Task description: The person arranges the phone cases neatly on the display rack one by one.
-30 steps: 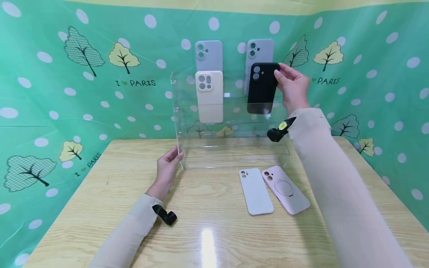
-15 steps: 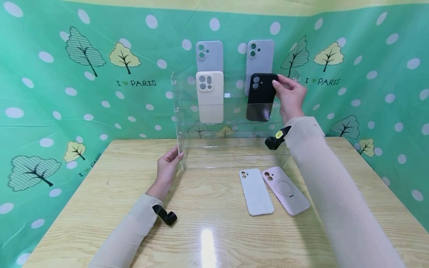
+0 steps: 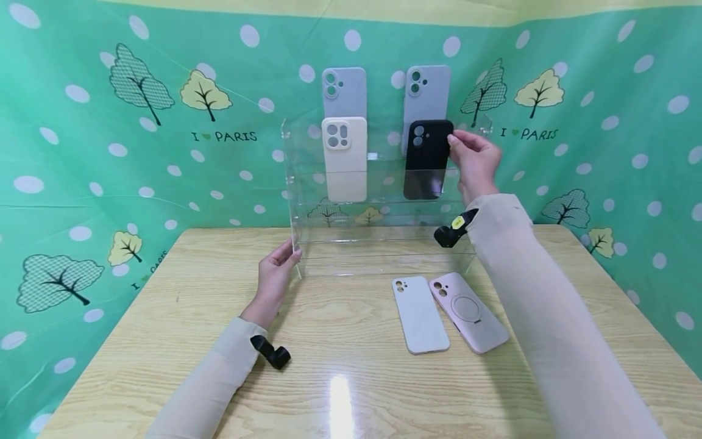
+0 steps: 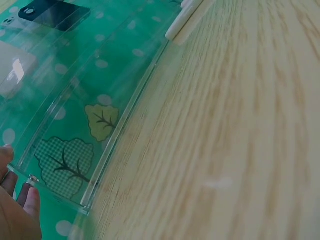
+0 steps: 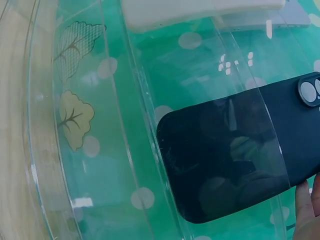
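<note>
A black phone case stands upright in a tier of a clear acrylic display rack, its lower part behind the front lip. My right hand pinches the case's right edge near the top, with the fingers partly hidden behind it. In the right wrist view, the black phone case sits low in the slot, and the fingertips touch its side. Down at the rack's left side panel, my left hand grips the edge between thumb and fingers. To the left of the black case is a cream phone case in the same tier.
Behind these, a grey-blue case and another grey-blue case stand in the top tier. A white case and a pink case with a ring lie on the wooden table before the rack. A green patterned cloth hangs behind.
My right hand has lowered the black phone case into the tier, then slid slightly down its edge. The left hand has stayed on the rack's side.
</note>
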Demonstrator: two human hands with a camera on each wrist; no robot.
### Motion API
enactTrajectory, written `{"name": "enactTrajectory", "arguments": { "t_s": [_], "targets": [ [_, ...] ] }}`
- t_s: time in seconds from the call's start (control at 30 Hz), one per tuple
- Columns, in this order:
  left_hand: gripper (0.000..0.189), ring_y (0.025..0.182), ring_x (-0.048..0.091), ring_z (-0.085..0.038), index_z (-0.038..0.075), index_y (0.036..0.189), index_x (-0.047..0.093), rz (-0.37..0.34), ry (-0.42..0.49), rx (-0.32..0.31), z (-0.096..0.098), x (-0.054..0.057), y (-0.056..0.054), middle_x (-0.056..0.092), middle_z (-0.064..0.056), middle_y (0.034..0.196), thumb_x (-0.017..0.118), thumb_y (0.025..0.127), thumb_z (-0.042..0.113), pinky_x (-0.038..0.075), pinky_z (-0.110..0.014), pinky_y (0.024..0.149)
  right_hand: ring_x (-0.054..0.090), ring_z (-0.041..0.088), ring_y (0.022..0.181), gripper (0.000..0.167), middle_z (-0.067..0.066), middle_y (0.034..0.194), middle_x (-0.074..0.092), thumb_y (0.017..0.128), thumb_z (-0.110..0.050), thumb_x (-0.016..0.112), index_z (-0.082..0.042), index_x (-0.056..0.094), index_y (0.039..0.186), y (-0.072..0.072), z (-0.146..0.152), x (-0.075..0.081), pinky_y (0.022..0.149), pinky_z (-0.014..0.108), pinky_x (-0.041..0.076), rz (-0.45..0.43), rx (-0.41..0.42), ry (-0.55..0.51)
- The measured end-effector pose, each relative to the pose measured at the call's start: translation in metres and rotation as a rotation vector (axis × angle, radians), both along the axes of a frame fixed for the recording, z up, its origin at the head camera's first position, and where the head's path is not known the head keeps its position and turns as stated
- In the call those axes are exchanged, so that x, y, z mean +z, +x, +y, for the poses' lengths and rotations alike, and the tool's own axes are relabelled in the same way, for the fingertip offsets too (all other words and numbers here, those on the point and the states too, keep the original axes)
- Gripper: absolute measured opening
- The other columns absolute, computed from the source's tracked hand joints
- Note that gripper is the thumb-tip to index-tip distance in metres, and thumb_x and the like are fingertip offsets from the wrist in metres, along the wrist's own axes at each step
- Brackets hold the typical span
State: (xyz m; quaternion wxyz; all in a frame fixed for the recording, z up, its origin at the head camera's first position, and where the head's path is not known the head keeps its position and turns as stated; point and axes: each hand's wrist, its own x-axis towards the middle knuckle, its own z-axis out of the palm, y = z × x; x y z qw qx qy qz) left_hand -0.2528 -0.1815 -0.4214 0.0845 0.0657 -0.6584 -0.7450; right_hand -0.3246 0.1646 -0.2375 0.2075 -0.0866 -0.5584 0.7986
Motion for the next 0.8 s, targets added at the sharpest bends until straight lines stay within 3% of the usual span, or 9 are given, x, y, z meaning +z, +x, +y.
{"name": "enactTrajectory", "arguments": {
  "t_s": [0.17,0.33,0.57,0.8],
  "targets": [
    [0.042,0.11,0.057,-0.011,0.006,0.131,0.053,-0.001,-0.002,-0.003,0.0,0.0,0.001,0.052,-0.017,0.134,0.063,0.09,0.01,0.044,-0.019,0.098,0.064,0.015,0.088,0.018,0.003,0.098,0.066,0.077,-0.01,0.077,-0.008,0.073,0.095,0.005,0.004,-0.001,0.091,0.028,0.052,0.029,0.017,-0.023],
    [0.042,0.113,0.056,-0.013,0.007,0.131,0.053,-0.011,-0.012,0.003,0.0,0.002,0.001,0.053,-0.016,0.134,0.063,0.09,0.01,0.045,-0.019,0.098,0.062,0.014,0.095,0.023,0.003,0.103,0.064,0.08,-0.01,0.075,-0.007,0.07,0.102,0.02,0.013,-0.005,0.096,0.028,0.049,0.054,0.097,0.057],
    [0.042,0.115,0.055,-0.015,0.007,0.131,0.053,-0.022,-0.015,0.008,0.0,0.002,0.0,0.053,-0.015,0.134,0.063,0.09,0.01,0.045,-0.018,0.097,0.058,0.011,0.102,0.037,0.0,0.112,0.066,0.081,-0.027,0.074,-0.014,0.065,0.115,0.056,0.02,-0.026,0.1,0.029,0.043,-0.035,0.183,0.416],
    [0.043,0.116,0.055,-0.016,0.006,0.131,0.053,-0.022,-0.022,0.017,0.0,0.0,-0.001,0.055,-0.015,0.133,0.064,0.09,0.01,0.044,-0.02,0.099,0.057,0.007,0.103,0.051,0.0,0.12,0.062,0.082,-0.042,0.069,-0.013,0.059,0.123,0.086,0.035,-0.065,0.094,0.021,0.047,-0.156,0.255,0.706]
  ]
}}
